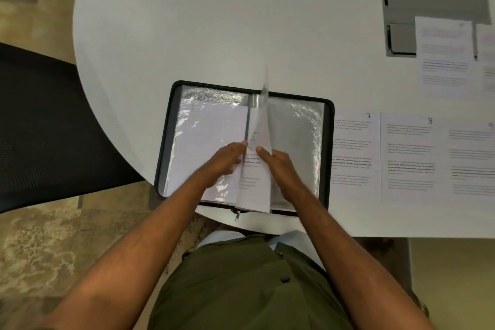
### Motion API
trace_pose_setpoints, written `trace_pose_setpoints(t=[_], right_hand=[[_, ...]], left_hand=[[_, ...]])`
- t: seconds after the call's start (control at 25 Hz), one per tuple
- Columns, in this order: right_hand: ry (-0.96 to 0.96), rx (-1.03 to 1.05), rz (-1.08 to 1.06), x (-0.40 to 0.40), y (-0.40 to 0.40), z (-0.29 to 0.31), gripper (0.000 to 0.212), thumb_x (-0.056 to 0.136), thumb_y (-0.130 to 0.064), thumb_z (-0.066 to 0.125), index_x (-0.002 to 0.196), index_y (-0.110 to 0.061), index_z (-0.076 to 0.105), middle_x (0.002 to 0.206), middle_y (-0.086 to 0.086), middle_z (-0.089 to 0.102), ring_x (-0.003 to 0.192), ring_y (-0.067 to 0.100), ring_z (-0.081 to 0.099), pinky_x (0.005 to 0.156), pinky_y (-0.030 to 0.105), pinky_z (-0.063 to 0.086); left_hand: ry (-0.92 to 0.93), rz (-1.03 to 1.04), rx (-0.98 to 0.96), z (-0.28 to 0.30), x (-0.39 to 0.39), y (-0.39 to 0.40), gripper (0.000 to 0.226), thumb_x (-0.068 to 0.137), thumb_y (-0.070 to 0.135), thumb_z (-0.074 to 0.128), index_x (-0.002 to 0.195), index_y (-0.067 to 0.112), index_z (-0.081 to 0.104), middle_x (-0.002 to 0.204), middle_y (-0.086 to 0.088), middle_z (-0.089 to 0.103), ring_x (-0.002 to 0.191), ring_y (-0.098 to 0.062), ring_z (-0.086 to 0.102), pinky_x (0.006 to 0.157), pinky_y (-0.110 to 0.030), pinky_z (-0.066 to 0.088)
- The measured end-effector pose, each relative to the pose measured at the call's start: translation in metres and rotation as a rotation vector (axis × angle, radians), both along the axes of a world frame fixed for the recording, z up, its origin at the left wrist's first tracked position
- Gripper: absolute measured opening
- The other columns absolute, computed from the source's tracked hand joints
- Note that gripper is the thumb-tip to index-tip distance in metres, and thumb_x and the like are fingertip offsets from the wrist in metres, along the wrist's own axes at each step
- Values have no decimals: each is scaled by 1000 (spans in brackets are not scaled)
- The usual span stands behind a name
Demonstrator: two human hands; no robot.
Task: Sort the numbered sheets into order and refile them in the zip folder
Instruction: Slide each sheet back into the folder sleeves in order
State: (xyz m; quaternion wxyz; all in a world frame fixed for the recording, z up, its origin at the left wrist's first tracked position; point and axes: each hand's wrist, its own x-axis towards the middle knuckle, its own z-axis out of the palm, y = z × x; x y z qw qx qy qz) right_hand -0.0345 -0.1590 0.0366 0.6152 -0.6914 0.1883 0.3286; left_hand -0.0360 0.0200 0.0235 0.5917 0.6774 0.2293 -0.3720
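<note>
At the counter's (214,21) near edge lies the open zip folder (171,142); both hands hold a standing printed sheet (257,169) over its spine, left hand (225,161) and right hand (278,166) fingers pinching it. Numbered sheets (407,158) lie just beside, rightward.

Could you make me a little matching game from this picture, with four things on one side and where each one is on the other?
Things:
1. zip folder
2. sheet marked 7
3. sheet marked 8
4. black chair

Places:
A. on the table, just right of the open folder
B. off the table's left edge
C. open on the table in front of the person
D. on the table, one sheet further right, between two others

Pairs: 1-C, 2-A, 3-D, 4-B
</note>
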Motion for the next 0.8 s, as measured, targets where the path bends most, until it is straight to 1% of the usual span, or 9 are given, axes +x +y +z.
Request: trace_pose_setpoints(t=[0.08,0.12,0.2,0.24,0.36,0.44,0.52,0.64,0.8], right_hand=[[9,64,47,-2,23,-2,22,99,-41,64,111,-27,75,108,0,79,97,18,75,92,36,57],[19,100,94,-3,33,-2,31,98,-46,64,121,-27,71,115,1,77,102,18,74,95,36,56],[46,125,195,-4,51,-4,67,90,-58,68,147,-27,54,143,2,63,121,20,66,109,42,50],[61,122,250,-4,57,-5,76,89,-60,68,153,-27,45,155,2,50,132,22,57,116,45,42],[86,120,448,-4,71,-8,70,93,-64,59,153,-30,46,171,-2,19,154,20,25,127,47,18],[92,117,568,-5,75,-13,69,91,-69,55,150,-33,50,172,-2,12,157,17,13,128,48,10],[82,88,627,-8,78,-20,60,97,-62,53,150,-33,50,172,0,11,158,17,6,128,51,4],[68,11,692,-14,78,-36,61,98,-62,53,151,-34,48,172,-1,12,159,17,-2,127,55,-1],[2,-111,793,-19,77,-55,63,95,-64,57,150,-35,50,172,-6,8,158,14,-7,126,56,0]], left_hand=[[16,74,-46,8,-1,15,45,102,67,35,124,36,61,124,0,70,115,-19,64,98,-41,52],[22,116,-59,9,-2,23,45,102,68,33,119,38,61,122,-1,71,113,-20,65,98,-42,53],[35,218,-77,11,-3,39,49,100,72,30,116,39,62,122,-4,71,113,-22,66,97,-42,55],[41,260,-74,9,-4,48,55,98,75,29,118,37,63,124,-4,71,115,-22,66,97,-42,55],[63,310,-47,-1,-12,73,77,91,84,28,137,32,59,130,-1,69,121,-23,64,94,-41,53],[68,335,-44,-9,-18,86,82,86,90,31,144,37,55,132,2,69,123,-23,63,104,-46,49],[82,366,-32,-13,-22,93,83,83,92,36,144,39,54,133,3,68,123,-21,63,111,-47,45],[75,373,92,-10,-27,91,64,98,70,42,145,28,50,129,3,63,114,-20,61,98,-36,47],[-24,283,479,-32,-38,98,45,104,37,55,141,10,55,130,-8,62,109,-27,58,88,-33,43]])
